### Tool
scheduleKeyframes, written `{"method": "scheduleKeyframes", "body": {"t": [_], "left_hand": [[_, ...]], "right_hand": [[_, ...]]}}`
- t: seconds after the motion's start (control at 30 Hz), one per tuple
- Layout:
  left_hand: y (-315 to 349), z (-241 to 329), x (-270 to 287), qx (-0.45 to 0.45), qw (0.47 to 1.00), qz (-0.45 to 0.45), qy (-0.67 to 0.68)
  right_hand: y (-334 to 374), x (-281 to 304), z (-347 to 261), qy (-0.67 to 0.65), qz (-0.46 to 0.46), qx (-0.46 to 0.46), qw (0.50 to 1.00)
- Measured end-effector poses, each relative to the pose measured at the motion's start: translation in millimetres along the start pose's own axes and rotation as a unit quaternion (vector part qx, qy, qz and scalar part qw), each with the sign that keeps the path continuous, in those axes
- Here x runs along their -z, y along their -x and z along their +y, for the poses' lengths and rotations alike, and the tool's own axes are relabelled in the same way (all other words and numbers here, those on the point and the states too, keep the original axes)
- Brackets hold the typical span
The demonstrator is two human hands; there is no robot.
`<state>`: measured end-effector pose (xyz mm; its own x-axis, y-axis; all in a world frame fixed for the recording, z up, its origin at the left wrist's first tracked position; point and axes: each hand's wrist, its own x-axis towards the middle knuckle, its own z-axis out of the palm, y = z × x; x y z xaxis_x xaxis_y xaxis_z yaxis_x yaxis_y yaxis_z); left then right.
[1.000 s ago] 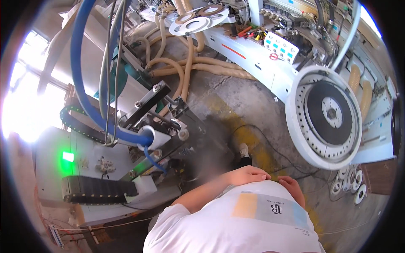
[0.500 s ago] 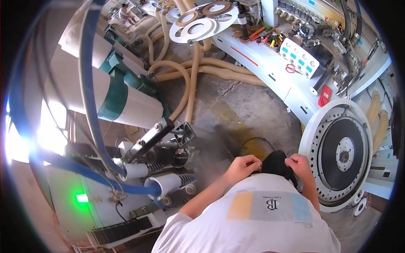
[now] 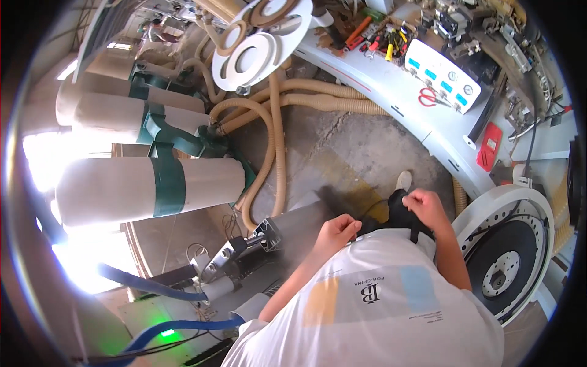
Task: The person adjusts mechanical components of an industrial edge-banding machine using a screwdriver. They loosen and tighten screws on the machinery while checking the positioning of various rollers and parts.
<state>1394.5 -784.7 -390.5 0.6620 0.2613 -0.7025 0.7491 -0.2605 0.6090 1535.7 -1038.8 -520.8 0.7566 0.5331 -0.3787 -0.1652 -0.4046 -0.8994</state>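
Observation:
In front of my white shirt [image 3: 379, 306] I hold both forearms bent. The fingers of my left hand [image 3: 338, 235] are curled, thumb pressed to the forefinger. My right hand [image 3: 426, 209] is closed too, its thumb and forefinger pinched above my dark trousers [image 3: 400, 213]. Whatever either hand grips, if anything, is hidden or too small to make out. The hands are apart and touch no machine. Nearest my right arm stands a large round wheel [image 3: 501, 272] with a perforated white rim.
A curved white machine bench [image 3: 428, 125] on the right bears red-handled scissors [image 3: 431, 96], a red case [image 3: 489, 147] and a gauge panel [image 3: 443, 76]. Beige hoses [image 3: 279, 147] cross the concrete floor. White cylinders [image 3: 134, 186] stand left; a metal actuator [image 3: 244, 244] is near my left arm.
My view has turned and shifted, and one shoe now shows ahead. Both hands stay curled; the right has risen relative to the left. The big wheel sits lower right in view.

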Motion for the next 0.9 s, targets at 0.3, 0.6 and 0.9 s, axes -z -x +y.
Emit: {"method": "scheduleKeyframes", "body": {"t": [0.3,0.6,0.9], "left_hand": [[-119,-21,10,-0.006,0.991,0.031,-0.133],[-197,-41,43,-0.015,0.975,-0.166,-0.147],[-355,-46,264,-0.101,0.933,0.230,0.257]], "right_hand": [[-50,30,59,0.048,-0.048,-0.113,0.991],[-49,-6,135,-0.028,-0.085,-0.317,0.944],[-126,-66,75,-0.009,-0.087,-0.357,0.930]]}}
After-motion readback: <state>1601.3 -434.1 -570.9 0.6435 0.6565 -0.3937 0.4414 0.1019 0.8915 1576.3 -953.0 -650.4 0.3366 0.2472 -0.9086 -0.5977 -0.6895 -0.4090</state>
